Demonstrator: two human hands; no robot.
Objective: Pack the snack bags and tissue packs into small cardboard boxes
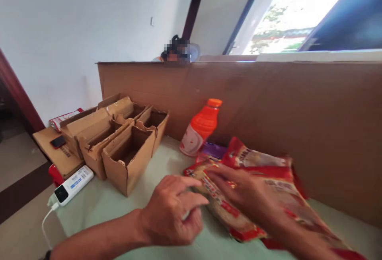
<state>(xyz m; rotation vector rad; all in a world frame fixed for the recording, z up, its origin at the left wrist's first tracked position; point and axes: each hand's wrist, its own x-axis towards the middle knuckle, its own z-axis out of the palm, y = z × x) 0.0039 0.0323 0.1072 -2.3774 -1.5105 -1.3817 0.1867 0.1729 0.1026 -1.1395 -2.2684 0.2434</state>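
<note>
My left hand (176, 212) hovers over the pale green table with its lower fingers curled and the thumb and index finger apart, holding nothing visible. To its right, my right hand (235, 186) reaches across a red and clear food packet (222, 208). Its fingers are stretched out over the packet's upper end, somewhat smeared by motion. More red packets (280, 172) lie beneath and beside that forearm, partly hidden. A purple packet (214, 150) peeks out behind them. An orange bottle (203, 127) with an orange cap stands just behind, against the cardboard wall.
Several open cardboard boxes (128, 160) stand at the left. A white power bank (74, 184) with a cable and a dark phone-like object (57, 141) lie near them. A tall cardboard partition (268, 101) crosses the back; a person's head (176, 49) shows above it.
</note>
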